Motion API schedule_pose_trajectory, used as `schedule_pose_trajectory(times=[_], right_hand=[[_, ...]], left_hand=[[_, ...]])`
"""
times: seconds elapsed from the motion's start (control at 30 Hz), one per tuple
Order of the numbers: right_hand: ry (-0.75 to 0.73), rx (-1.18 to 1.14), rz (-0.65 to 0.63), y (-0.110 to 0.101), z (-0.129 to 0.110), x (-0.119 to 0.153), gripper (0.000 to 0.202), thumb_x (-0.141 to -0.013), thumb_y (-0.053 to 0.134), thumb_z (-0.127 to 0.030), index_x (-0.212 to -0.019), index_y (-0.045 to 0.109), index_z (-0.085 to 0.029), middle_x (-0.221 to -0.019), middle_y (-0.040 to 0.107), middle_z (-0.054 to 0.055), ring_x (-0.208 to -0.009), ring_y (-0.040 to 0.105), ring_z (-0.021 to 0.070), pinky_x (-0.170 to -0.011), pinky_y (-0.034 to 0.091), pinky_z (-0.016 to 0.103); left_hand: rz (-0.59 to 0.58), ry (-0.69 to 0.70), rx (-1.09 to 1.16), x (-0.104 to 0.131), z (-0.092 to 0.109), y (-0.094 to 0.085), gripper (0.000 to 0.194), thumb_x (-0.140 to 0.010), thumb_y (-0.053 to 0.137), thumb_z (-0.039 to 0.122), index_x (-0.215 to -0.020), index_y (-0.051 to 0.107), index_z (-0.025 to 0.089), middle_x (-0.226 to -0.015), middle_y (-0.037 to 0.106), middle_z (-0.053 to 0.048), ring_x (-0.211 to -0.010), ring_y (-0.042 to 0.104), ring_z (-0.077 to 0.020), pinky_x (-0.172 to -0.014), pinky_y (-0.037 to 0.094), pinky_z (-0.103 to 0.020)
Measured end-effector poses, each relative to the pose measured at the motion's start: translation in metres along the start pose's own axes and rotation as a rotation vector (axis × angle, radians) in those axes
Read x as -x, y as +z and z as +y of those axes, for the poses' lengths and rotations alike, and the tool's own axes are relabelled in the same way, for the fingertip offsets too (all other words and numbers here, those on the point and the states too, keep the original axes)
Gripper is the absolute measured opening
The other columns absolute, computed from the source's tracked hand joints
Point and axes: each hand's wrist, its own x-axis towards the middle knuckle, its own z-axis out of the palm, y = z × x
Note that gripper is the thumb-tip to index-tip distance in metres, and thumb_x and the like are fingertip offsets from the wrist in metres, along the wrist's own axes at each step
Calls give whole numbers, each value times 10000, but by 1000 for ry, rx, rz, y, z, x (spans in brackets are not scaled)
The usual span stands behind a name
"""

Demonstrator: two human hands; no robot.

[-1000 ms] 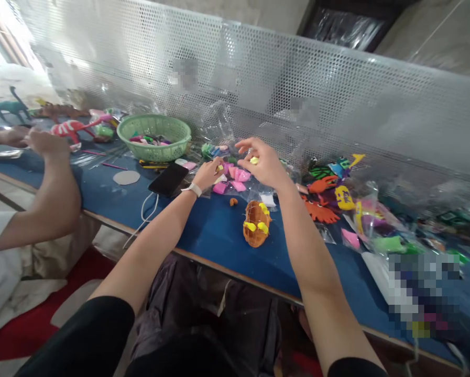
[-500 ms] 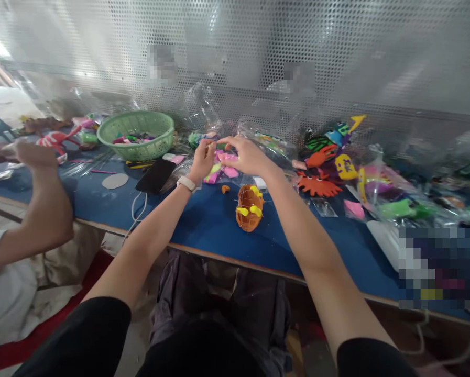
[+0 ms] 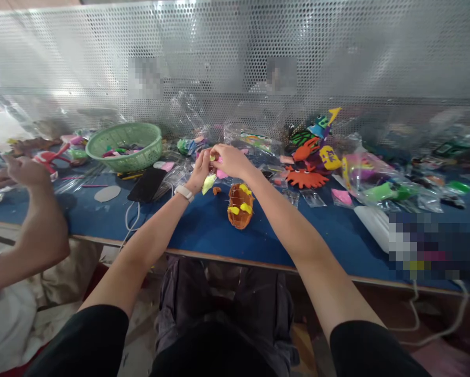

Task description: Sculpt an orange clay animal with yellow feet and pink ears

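the single view looks from the wearer's head, forward and down over both outstretched arms onto the blue counter, about arm's reach away, with the perforated metal panel behind it and the lap below.

No text, label, brand, number or sign can be read. The yellow piece by the orange crab figure bears dark marks too small and blurred to make out as letters or drawing. The colourful flat packet near the perforated panel and the dark green package at far right show patterns or pale marks, equally illegible.
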Motion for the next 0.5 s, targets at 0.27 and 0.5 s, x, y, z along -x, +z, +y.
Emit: schedule_pose_trajectory(times=[0.27, 0.5], right_hand=[[36, -568, -186, -28, 1, 11, 319, -1041, 855, -500, -1176, 744, -233, -1236, 828, 90, -750, 685, 178, -692, 622, 368], [-32, -551, -392, -12, -17, 12, 337, -924, 970, -433, -1145, 837, -216, -1113, 781, 63, -744, 671, 150, -508, 568, 253]], left_hand=[[265, -24, -4, -7, -7, -18, 809, -1039, 481, 1037, -1072, 668, 251, -725, 564, 17, -648, 550, -154, -641, 507, -338], [449, 1, -68, -14, -6, -24, 821, -1009, 495, 1063, -936, 638, 258, -639, 450, 55, -569, 449, -136, -564, 393, -328]])
